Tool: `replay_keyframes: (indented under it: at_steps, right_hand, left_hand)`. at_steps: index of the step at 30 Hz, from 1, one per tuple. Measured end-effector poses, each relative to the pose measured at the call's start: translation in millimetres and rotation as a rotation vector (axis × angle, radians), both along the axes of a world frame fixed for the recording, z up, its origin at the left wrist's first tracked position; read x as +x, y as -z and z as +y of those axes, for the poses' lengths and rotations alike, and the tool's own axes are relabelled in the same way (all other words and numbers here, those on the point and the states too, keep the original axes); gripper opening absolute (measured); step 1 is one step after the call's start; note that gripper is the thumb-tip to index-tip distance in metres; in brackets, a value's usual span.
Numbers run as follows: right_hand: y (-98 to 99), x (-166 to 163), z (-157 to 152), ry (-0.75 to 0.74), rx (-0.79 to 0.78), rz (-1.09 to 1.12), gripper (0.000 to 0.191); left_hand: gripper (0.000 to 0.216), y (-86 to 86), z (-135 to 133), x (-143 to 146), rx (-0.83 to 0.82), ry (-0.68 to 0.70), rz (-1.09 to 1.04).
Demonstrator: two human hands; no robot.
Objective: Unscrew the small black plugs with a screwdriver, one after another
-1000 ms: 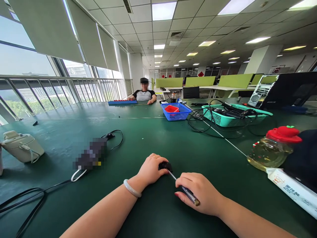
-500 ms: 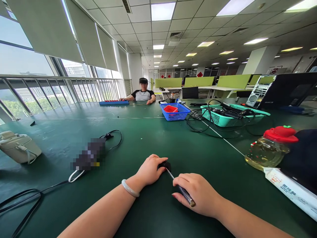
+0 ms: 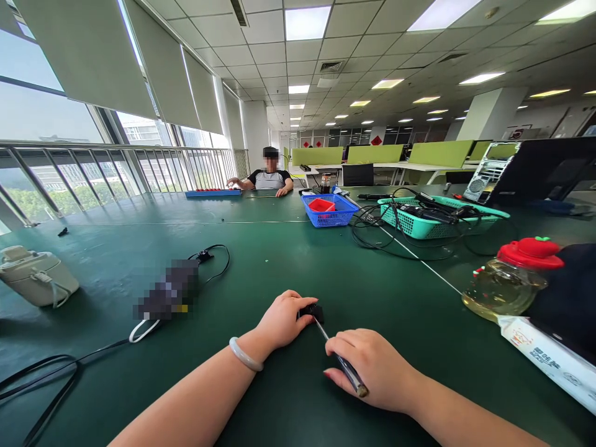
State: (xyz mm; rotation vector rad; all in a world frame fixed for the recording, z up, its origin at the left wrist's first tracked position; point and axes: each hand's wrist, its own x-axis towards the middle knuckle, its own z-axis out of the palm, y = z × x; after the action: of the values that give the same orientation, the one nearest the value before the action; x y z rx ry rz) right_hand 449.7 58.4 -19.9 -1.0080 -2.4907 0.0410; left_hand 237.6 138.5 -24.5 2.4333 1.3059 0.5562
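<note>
Between thumb and fingers, my left hand point(image 3: 282, 318) grips a small black piece point(image 3: 318, 311) against the green table point(image 3: 261, 410); its exact kind is too small to make out. A screwdriver point(image 3: 350, 374) with a dark handle and thin metal shaft is held in my right hand point(image 3: 372, 370). The shaft slants up and left, and its tip meets the near side of the black piece. Both hands are closed, my right one just right of and nearer than my left.
A blurred dark object point(image 3: 170, 290) with a cord lies left, near a beige container point(image 3: 37, 276). Ahead stand a blue basket point(image 3: 330, 217) and a teal basket point(image 3: 419, 230) of cables. Right are a red-lidded jar point(image 3: 505, 288) and a white packet point(image 3: 549, 357). A person point(image 3: 270, 177) sits opposite.
My hands keep almost the same pose, with the screwdriver tip still at the black piece. The screwdriver handle has shifted very slightly down. The person opposite has raised one hand a little.
</note>
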Motion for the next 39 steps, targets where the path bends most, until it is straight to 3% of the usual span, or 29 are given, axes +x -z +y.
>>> replay_keyframes:
  at_steps: [21,39]
  right_hand:
    - [-1.4,-2.0,-1.0,0.002,0.049,-0.030,0.003]
    - [0.9,-9.4,-5.9,0.046,0.147,-0.078,0.023]
  left_hand:
    - [0.042,-2.9,-1.8,1.5,0.060,0.069,0.076]
    - [0.041,-2.4,-1.3,3.5,0.117,0.073,0.115]
